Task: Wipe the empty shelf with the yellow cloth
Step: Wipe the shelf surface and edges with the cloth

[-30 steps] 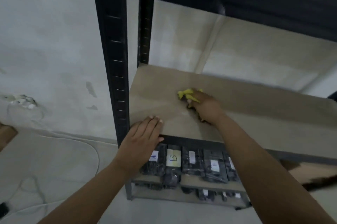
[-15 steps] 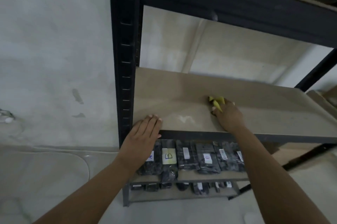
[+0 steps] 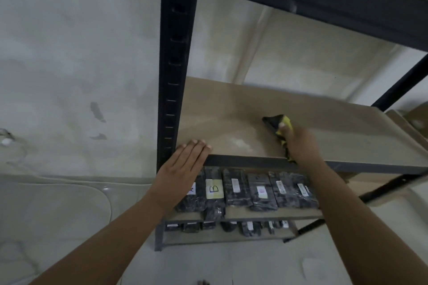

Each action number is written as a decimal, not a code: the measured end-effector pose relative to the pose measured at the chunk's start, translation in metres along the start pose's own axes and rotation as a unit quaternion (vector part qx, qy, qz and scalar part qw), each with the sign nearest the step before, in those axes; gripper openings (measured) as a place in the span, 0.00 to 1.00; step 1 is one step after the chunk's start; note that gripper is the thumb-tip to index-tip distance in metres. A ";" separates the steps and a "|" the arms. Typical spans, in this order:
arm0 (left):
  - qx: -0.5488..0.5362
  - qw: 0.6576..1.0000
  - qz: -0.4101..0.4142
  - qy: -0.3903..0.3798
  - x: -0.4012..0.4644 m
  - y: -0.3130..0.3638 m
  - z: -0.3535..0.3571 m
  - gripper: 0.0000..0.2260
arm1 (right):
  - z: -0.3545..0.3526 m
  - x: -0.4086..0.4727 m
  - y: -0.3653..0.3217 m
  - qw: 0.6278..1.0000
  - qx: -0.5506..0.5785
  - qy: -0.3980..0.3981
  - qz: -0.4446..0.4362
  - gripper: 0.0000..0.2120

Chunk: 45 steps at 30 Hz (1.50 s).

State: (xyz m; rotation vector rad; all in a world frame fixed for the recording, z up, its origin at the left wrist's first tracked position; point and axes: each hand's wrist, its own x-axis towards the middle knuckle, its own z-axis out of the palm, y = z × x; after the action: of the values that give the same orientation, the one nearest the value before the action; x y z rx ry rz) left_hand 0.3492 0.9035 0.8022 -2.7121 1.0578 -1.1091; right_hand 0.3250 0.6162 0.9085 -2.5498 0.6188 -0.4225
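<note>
The soft yellow cloth with dark patches [image 3: 283, 126] looks light and limp, best bunched under the palm. The right hand [image 3: 301, 143] grips it, pressing it onto the bare beige shelf board [image 3: 347, 131] near the front edge. The left hand [image 3: 185, 164] rests flat, fingers straight, on the front left corner.

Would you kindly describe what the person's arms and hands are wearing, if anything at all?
Nothing shows on either. The left hand and right hand are bare, without gloves, rings or a watch, and both forearms are uncovered as far as the frame's bottom edge. No sleeve, strap or marking is visible.
</note>
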 end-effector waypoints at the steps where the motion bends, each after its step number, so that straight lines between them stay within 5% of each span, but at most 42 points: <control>1: -0.005 1.000 -0.008 0.004 0.000 0.001 0.000 0.24 | 0.011 0.003 0.002 0.997 -0.075 -0.016 -0.033 0.19; 3: -0.018 1.000 -0.021 0.011 0.003 0.001 0.003 0.23 | 0.033 0.007 0.000 0.979 -0.182 -0.019 -0.088 0.20; 7: -0.036 0.999 -0.023 0.027 0.006 0.000 0.009 0.21 | 0.050 0.014 -0.016 0.972 -0.201 -0.025 -0.120 0.20; 16: -0.013 0.999 -0.017 0.027 0.005 0.001 0.020 0.25 | 0.032 -0.047 -0.057 0.967 -0.018 -0.134 -0.215 0.14; 20: -0.009 1.000 -0.012 0.013 0.001 -0.001 0.024 0.29 | -0.008 -0.049 -0.043 0.945 0.129 -0.262 -0.147 0.16; 24: -0.017 0.999 -0.029 0.003 0.002 -0.002 0.024 0.31 | -0.001 -0.001 -0.044 0.979 0.113 -0.131 -0.105 0.12; 29: -0.023 0.998 -0.048 0.017 0.004 0.003 0.024 0.24 | 0.058 0.018 -0.029 0.949 -0.152 -0.145 -0.237 0.23; 37: -0.036 0.993 -0.101 0.045 0.011 0.017 0.026 0.18 | 0.080 0.107 -0.041 0.963 -0.167 -0.121 -0.171 0.22; 45: -0.007 0.988 -0.122 0.100 0.017 0.021 0.042 0.22 | 0.130 0.186 -0.110 0.954 -0.166 -0.122 -0.216 0.22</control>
State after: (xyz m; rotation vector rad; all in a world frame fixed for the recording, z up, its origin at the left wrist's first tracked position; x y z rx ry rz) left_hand 0.3723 0.8678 0.7753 -2.8478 0.7670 -1.4392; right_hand 0.5727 0.6591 0.8902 -3.0014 0.0321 -0.1435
